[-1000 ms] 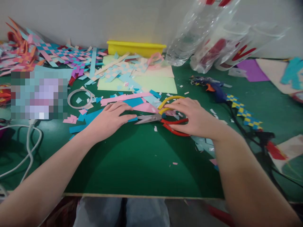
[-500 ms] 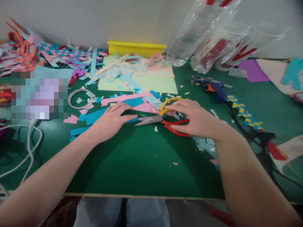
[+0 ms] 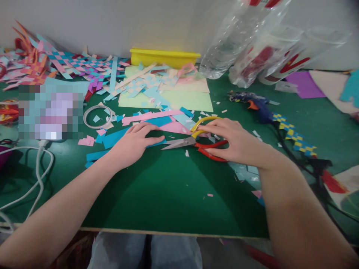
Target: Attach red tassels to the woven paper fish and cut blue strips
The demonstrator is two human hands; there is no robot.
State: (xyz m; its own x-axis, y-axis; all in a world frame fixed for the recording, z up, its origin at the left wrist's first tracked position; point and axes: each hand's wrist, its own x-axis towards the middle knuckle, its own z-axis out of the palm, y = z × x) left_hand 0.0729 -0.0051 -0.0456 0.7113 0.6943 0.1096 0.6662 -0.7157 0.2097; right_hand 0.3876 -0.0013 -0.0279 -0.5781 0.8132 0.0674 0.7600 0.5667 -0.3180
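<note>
My left hand (image 3: 134, 144) lies flat on the green table (image 3: 168, 194), fingers stretched out over a blue paper strip (image 3: 112, 137). Its fingertips almost reach the steel blades of the scissors (image 3: 178, 142). My right hand (image 3: 237, 144) curls over the scissors' handles: the fingers reach the yellow loop (image 3: 202, 121) and the thumb rests by the red loop (image 3: 211, 154). A pink paper strip (image 3: 151, 116) and several blue and pink offcuts lie just beyond both hands.
Woven paper pieces (image 3: 70, 63) pile up at the back left beside a yellow tray (image 3: 164, 56). A tape ring (image 3: 97, 116), a white cable (image 3: 39, 175), a blue glue gun (image 3: 256, 102), clear plastic bags (image 3: 252, 45) and pale green sheets (image 3: 179, 99) surround the hands.
Hardly anything differs: the view has shifted slightly, and my left fingers have crept a little to the right along the blue strip towards the blades. My right hand stays on the handles.
</note>
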